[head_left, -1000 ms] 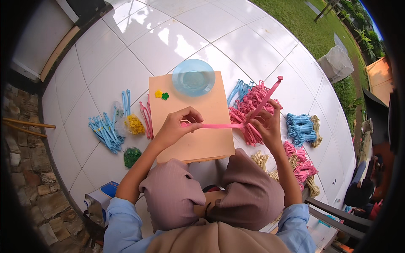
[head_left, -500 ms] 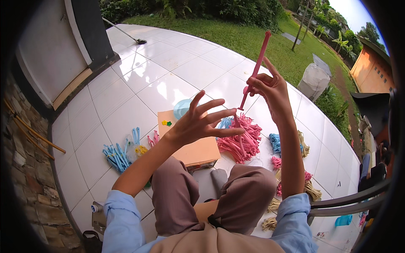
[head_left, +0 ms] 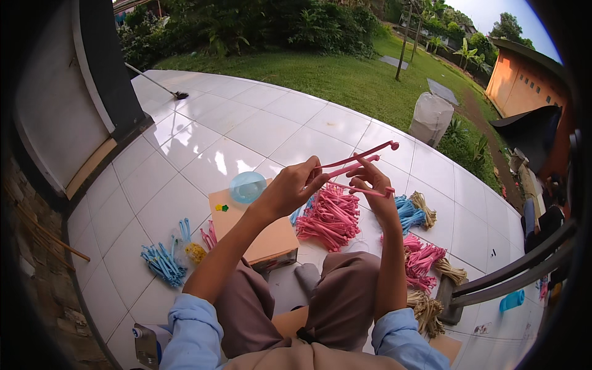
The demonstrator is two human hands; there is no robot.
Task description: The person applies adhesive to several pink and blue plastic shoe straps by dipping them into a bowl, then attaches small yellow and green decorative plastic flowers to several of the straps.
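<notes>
Several slim pink strips with knobbed ends (head_left: 354,165) fan out between my two hands, above the floor. My left hand (head_left: 299,182) pinches them at their left ends, thumb and fingers closed. My right hand (head_left: 373,182) is at their knobbed right ends, fingers bent about the strips; the lowest one crosses its palm. Just below my hands, a large heap of similar pink strips (head_left: 330,219) lies on the floor. A flat tan board on a box (head_left: 265,237) stands before my legs, bearing a pale blue bowl (head_left: 248,187) and small yellow and green pieces (head_left: 221,208).
Blue strips (head_left: 163,264) and a bag of yellow pieces (head_left: 195,251) lie left of the box. To the right are blue bundles (head_left: 409,213), pink bundles (head_left: 422,262) and beige bundles (head_left: 425,308). A dark curved rail (head_left: 512,277) stands at the right. A broom (head_left: 179,95) lies farther off.
The single upright pink strip in my right hand is now lowered, and several strips lie across between both hands. My left hand has gone from spread fingers to a pinch. The view has shifted.
</notes>
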